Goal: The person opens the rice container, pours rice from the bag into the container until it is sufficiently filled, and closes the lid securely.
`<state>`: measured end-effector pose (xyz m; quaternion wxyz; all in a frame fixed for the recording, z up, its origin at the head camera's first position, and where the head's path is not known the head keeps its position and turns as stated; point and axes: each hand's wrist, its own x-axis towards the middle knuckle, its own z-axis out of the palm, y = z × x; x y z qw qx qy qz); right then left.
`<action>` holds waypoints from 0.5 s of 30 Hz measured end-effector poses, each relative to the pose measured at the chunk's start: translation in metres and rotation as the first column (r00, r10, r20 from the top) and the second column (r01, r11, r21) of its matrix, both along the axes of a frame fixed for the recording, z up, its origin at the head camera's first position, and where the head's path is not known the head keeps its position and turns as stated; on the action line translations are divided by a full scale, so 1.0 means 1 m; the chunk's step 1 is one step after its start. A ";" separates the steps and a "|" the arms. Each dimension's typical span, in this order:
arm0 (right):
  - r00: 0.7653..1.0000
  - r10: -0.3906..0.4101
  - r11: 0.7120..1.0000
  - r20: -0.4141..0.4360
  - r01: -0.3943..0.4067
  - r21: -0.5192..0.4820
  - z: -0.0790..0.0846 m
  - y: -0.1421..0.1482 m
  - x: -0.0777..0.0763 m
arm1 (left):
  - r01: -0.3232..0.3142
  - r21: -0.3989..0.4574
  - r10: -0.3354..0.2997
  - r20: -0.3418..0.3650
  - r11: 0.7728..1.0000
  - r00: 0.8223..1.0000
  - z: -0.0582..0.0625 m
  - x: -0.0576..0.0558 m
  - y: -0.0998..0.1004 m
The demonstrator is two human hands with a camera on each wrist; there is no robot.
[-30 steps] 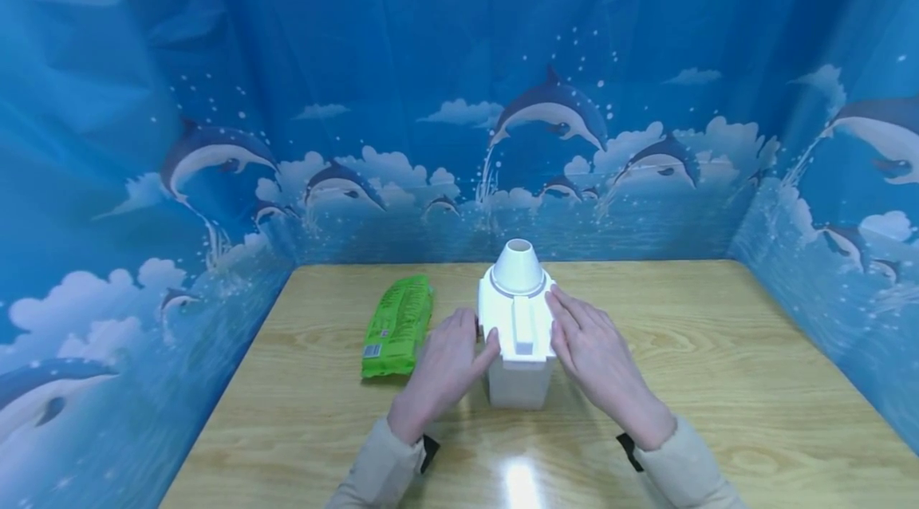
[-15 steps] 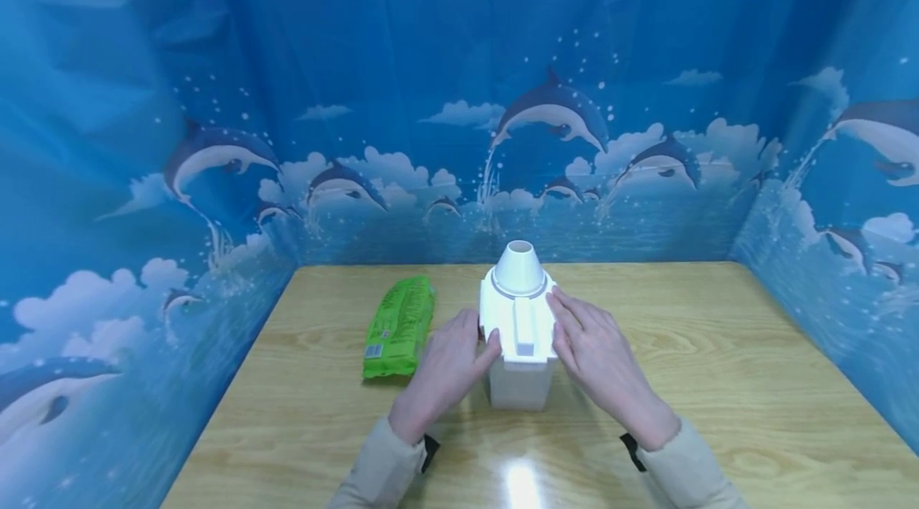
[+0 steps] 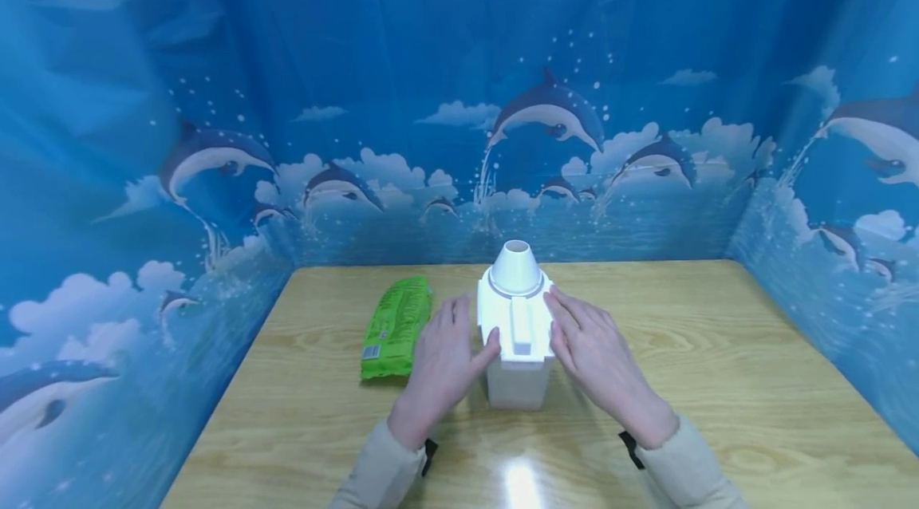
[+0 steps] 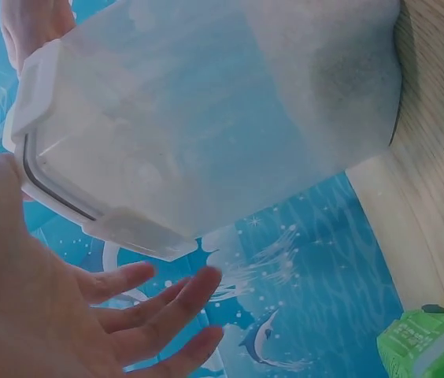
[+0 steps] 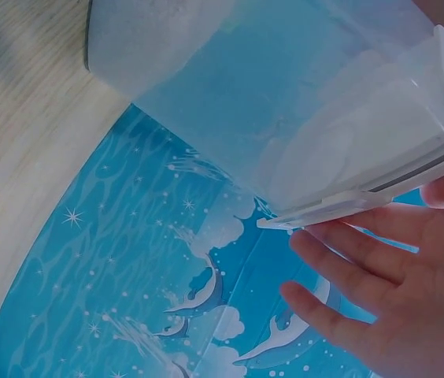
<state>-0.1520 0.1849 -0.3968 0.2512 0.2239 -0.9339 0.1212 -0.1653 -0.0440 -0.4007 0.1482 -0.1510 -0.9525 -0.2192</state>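
Note:
A clear plastic storage container (image 3: 517,386) stands upright on the table, with pale contents filling its lower part (image 4: 348,71). Its white lid (image 3: 506,329) has side latches and a cone-shaped spout (image 3: 517,271). My left hand (image 3: 443,357) is at the lid's left side: the thumb rests at the edge, while the other fingers stretch out apart from the side latch (image 4: 139,231). On the opposite side my right hand (image 3: 596,349) touches the lid's right edge with fairly straight fingers (image 5: 348,272), close to the latch there (image 5: 324,209).
Left of the container lies a green packet (image 3: 397,327) with printed text and a barcode. The wooden table (image 3: 718,381) is bounded at the back and sides by a blue dolphin-print curtain (image 3: 402,94).
My left fingers have straightened and moved away from the container's left side, with the thumb staying at the lid. The right hand and the container look unchanged.

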 end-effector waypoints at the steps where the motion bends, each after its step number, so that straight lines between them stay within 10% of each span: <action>1: 1.000 -0.001 1.000 0.003 0.001 -0.001 0.000 0.000 0.000 | 0.003 0.004 -0.003 -0.012 1.000 1.000 0.000 0.000 0.000; 15: 0.999 -0.010 0.997 0.044 0.013 -0.071 0.000 0.001 -0.002 | 0.102 -0.075 -0.114 -0.169 0.992 0.979 -0.001 0.002 0.002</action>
